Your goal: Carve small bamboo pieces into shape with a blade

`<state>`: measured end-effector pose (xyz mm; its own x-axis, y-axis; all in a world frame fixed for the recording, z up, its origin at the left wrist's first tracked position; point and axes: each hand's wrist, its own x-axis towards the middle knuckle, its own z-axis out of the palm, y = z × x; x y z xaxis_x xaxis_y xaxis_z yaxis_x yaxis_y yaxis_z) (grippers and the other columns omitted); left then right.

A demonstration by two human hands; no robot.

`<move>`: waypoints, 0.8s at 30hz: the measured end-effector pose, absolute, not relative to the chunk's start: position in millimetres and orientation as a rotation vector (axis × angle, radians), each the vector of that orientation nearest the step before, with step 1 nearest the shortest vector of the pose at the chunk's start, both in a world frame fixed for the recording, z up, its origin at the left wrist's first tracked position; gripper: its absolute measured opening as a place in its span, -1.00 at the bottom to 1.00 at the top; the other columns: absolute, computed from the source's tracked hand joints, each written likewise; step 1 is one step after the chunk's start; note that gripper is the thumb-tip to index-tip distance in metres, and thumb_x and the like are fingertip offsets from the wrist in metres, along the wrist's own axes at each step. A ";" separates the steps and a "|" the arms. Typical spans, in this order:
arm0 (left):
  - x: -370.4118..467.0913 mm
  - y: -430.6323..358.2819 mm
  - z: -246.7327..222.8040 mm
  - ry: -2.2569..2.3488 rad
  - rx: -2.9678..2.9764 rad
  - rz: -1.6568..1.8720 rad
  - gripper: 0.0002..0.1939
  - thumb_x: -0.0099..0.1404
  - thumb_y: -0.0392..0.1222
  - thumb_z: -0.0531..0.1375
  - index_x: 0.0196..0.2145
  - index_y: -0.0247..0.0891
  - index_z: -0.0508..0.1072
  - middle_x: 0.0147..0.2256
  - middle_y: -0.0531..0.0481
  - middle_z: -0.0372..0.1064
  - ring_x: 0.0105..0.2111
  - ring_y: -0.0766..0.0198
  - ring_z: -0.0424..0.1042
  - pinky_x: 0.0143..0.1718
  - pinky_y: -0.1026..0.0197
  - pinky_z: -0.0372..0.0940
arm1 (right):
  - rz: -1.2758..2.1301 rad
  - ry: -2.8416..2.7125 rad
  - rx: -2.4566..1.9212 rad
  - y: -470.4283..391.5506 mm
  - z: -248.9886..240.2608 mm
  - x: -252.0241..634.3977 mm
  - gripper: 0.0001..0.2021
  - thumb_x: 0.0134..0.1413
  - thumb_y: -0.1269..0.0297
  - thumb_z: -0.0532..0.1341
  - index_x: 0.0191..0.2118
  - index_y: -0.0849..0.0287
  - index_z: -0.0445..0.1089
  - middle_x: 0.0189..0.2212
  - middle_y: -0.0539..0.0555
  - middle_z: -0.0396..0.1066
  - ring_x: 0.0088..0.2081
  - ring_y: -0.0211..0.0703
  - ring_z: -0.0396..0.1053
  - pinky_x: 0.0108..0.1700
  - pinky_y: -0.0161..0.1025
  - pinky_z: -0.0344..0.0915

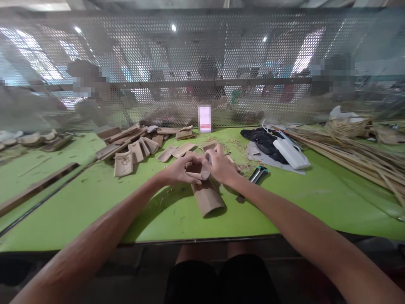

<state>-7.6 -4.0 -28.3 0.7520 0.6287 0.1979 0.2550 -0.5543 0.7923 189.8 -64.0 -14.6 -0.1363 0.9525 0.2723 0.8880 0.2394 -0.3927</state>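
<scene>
Forearms [103,228] angled inward, the left hand [177,171] cups a hollow brown piece [193,167]; the right hand [222,166], fingers bent, meets its edge, grip unclear

Crowded, flat, bright green tabletop [316,211]

A tan, curved bamboo section [207,200] lies near the front edge, a slim teal-and-black cutter [259,174] to its right. Farther back, pale curved bamboo pieces [123,164] pile up at left, fine yellowish shavings [232,145] scatter mid-table, and a flat grey sheet [268,163] and long straw-coloured strips [348,154] lie at right; a straight brown bar [34,190] rests far left
</scene>
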 end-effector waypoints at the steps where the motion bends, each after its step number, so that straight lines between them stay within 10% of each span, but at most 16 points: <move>1: -7.7 -3.8 -28.5 0.664 2.171 0.597 -0.39 0.02 -0.01 0.51 -0.04 -0.27 0.43 -0.05 -0.15 0.41 -0.07 0.04 0.46 -0.02 -0.06 0.42 | 0.208 -2.079 -1.658 -63.6 -14.7 190.0 -0.47 0.42 -0.12 -0.05 0.03 0.25 0.39 0.10 0.36 0.19 -0.32 -0.11 0.40 -0.28 -0.02 0.47; 24: -11.8 -0.2 -30.1 0.636 2.176 0.586 -0.32 -0.01 0.03 0.52 0.01 -0.26 0.43 -0.06 -0.13 0.44 -0.08 0.03 0.48 -0.04 -0.04 0.44 | 0.327 -2.062 -1.632 -57.7 -17.1 194.3 -0.46 0.43 -0.12 -0.05 0.09 0.23 0.39 0.18 0.34 0.16 -0.20 -0.07 0.44 -0.15 -0.03 0.52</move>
